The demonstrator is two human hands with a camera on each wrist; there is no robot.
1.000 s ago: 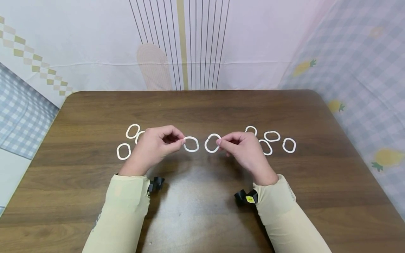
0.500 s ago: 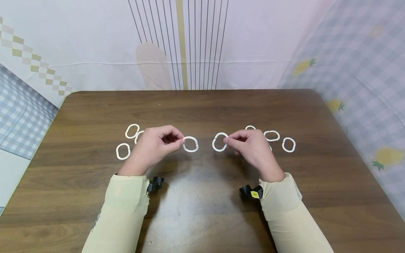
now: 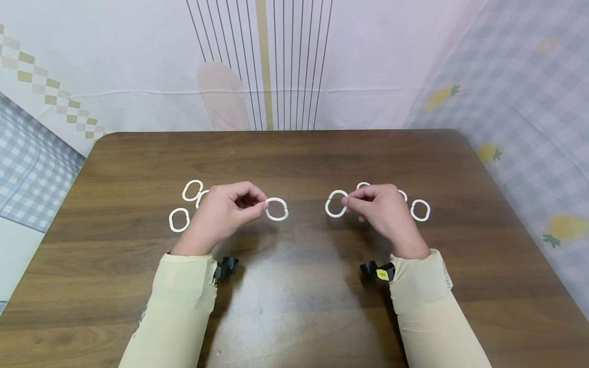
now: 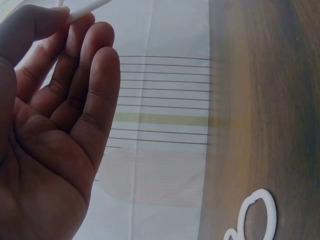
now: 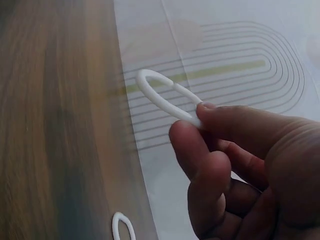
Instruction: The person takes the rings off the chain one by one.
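Observation:
Between thumb and fingers, my left hand (image 3: 227, 214) pinches a white oval plastic ring (image 3: 277, 219) by its left side. The left wrist view catches only a piece of this ring (image 4: 90, 9) at the top; the other fingers are bent loosely. A similar ring is pinched at its right side by my right hand (image 3: 384, 209), and it faces the first ring across a gap. Close up in the right wrist view, this ring (image 5: 162, 104) shows a small split in its upper side. Both held rings are raised over the brown wooden table (image 3: 294, 306).
More white rings lie left of my left hand, including a far ring (image 3: 193, 181) and a nearer ring (image 3: 171, 221); another is partly hidden by the wrist. A loose ring (image 3: 412, 210) lies right of my right hand, with others partly covered. Patterned cloth (image 3: 368, 66) hangs behind the table.
My right hand has moved to the right and slightly away with its ring, widening the gap between the two rings. It now covers more of the rings behind it. My left hand stays nearly still.

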